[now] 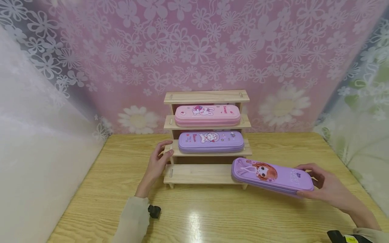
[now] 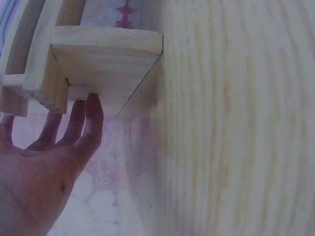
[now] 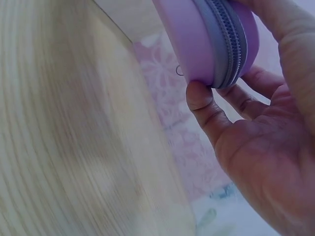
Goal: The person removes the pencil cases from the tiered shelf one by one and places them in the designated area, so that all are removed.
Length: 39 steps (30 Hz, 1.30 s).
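Note:
A stepped wooden rack (image 1: 197, 173) carries a pink pencil case (image 1: 209, 114) with a rabbit on an upper step and a lilac pencil case (image 1: 209, 141) on the step below. My left hand (image 1: 158, 160) grips the rack's left end at the lilac case's step, with fingertips against the wood in the left wrist view. In my right hand (image 1: 328, 189) is a purple pencil case (image 1: 282, 177) with a red-haired girl on it, held by its right end, thumb at the front. Its left end overlaps the right end of the lowest step. Its zipper (image 3: 231, 44) shows closed in the right wrist view.
The rack stands on a wood-grain table (image 1: 121, 189) in front of a pink flowered backdrop (image 1: 197, 44). Pale curtains (image 1: 39, 135) hang at both sides. A dark wrist device (image 1: 155, 211) is worn on the left sleeve, another (image 1: 337, 236) on the right wrist.

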{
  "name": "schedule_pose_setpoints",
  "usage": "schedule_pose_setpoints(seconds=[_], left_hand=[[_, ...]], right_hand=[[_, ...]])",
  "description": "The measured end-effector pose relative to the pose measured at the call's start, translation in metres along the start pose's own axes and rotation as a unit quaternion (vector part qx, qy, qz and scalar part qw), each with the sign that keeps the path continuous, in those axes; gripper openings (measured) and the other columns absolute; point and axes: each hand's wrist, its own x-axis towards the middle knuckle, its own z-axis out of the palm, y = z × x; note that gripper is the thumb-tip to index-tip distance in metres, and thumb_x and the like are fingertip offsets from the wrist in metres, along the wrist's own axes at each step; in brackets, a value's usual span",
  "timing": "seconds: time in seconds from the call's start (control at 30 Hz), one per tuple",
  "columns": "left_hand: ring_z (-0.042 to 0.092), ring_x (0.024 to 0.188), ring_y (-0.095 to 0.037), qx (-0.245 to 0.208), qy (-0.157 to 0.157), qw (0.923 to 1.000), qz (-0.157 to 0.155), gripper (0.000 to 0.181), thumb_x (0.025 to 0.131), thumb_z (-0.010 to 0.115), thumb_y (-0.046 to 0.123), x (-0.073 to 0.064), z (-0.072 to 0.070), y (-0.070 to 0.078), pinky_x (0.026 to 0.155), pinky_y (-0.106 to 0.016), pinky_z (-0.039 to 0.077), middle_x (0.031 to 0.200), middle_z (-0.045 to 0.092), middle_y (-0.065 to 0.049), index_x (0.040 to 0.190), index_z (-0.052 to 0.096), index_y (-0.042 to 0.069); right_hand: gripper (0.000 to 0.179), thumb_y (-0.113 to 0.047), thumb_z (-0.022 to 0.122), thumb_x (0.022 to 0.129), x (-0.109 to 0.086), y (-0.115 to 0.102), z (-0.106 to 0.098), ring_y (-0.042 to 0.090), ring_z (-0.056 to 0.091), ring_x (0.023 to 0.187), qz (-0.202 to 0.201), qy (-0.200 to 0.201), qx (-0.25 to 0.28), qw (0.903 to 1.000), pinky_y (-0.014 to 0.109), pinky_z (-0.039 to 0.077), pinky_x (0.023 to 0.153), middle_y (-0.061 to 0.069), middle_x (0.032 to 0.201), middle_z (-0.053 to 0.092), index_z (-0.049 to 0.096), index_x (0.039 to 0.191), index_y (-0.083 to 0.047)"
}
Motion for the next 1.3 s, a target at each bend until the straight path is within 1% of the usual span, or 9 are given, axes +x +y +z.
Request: schedule_pose_setpoints(seconds=[0.3,0.57,0.73,0.83,0.93,1.03,1.13,1.23,1.3], left_hand=[[0.059,0.105,-0.023,-0.004,-0.007,1.0000,0.000,0.035,0.103,0.059,0.025,0.000,-0.001,0.003,0.091,-0.051,0.054,0.142,0.056,-0.008,0.139,0.057,0.022],[0.060,0.103,-0.024,-0.005,-0.006,0.9999,-0.009,0.036,0.103,0.060,0.026,0.001,-0.001,0.006,0.092,-0.053,0.053,0.140,0.056,-0.011,0.139,0.057,0.023],[0.061,0.105,-0.027,-0.002,-0.005,1.0000,-0.007,0.035,0.103,0.060,0.024,0.001,-0.001,0.006,0.089,-0.045,0.056,0.141,0.056,-0.010,0.138,0.058,0.024],[0.060,0.107,-0.027,-0.006,-0.007,0.9999,-0.005,0.035,0.103,0.059,0.023,0.000,-0.001,0.008,0.086,-0.038,0.057,0.142,0.055,-0.010,0.138,0.057,0.022],[0.059,0.108,-0.025,-0.006,-0.006,1.0000,-0.004,0.036,0.103,0.059,0.021,-0.001,0.000,0.009,0.086,-0.035,0.057,0.143,0.055,-0.010,0.139,0.057,0.020],[0.060,0.107,-0.023,-0.006,-0.004,1.0000,-0.005,0.036,0.103,0.060,0.020,-0.002,0.000,0.009,0.086,-0.036,0.058,0.142,0.055,-0.010,0.139,0.057,0.020],[0.062,0.102,-0.022,-0.009,-0.002,1.0000,-0.002,0.035,0.103,0.060,0.020,-0.004,0.001,0.010,0.083,-0.037,0.060,0.143,0.054,-0.008,0.138,0.058,0.021],[0.063,0.101,-0.022,-0.011,-0.004,0.9999,0.009,0.035,0.103,0.063,0.021,-0.004,0.002,0.010,0.081,-0.034,0.060,0.145,0.053,-0.007,0.138,0.059,0.020],[0.062,0.101,-0.021,-0.008,-0.005,0.9999,0.012,0.036,0.102,0.064,0.023,-0.003,0.002,0.010,0.080,-0.031,0.059,0.145,0.053,-0.006,0.138,0.060,0.020]], right_hand=[[0.063,0.013,0.072,0.086,-0.016,0.017,-0.024,0.008,0.065,0.091,0.029,0.011,-0.005,0.9995,0.025,0.054,0.070,-0.016,0.122,0.060,0.049,0.142,-0.002],[0.064,0.010,0.071,0.089,-0.027,0.028,-0.036,-0.003,0.062,0.092,0.086,0.067,-0.013,0.9939,0.022,0.054,0.066,-0.026,0.117,0.057,0.050,0.143,-0.018],[0.056,-0.013,0.081,0.088,-0.021,0.026,-0.027,-0.010,0.056,0.083,0.151,0.145,-0.057,0.9761,0.019,0.050,0.061,-0.033,0.103,0.053,0.054,0.133,-0.033],[0.055,-0.025,0.087,0.083,-0.014,0.025,-0.021,-0.012,0.052,0.079,0.176,0.196,-0.098,0.9597,0.020,0.048,0.057,-0.034,0.097,0.049,0.056,0.129,-0.031],[0.062,-0.030,0.088,0.082,-0.005,0.025,-0.013,-0.013,0.050,0.076,0.186,0.223,-0.119,0.9495,0.020,0.047,0.056,-0.024,0.099,0.051,0.057,0.133,-0.015],[0.071,-0.034,0.087,0.081,0.005,0.023,-0.003,-0.012,0.046,0.075,0.185,0.236,-0.145,0.9429,0.019,0.044,0.055,-0.002,0.108,0.055,0.055,0.135,-0.001],[0.072,-0.036,0.088,0.080,0.015,0.020,0.009,-0.010,0.040,0.075,0.182,0.261,-0.167,0.9331,0.018,0.038,0.058,0.013,0.111,0.054,0.056,0.133,0.002],[0.074,-0.035,0.089,0.077,0.026,0.017,0.019,0.002,0.041,0.081,0.174,0.287,-0.175,0.9255,0.020,0.034,0.063,0.017,0.106,0.052,0.056,0.131,0.002],[0.076,-0.038,0.089,0.076,0.032,0.016,0.025,0.013,0.043,0.086,0.169,0.286,-0.182,0.9255,0.026,0.033,0.067,0.020,0.103,0.051,0.055,0.132,0.002]])
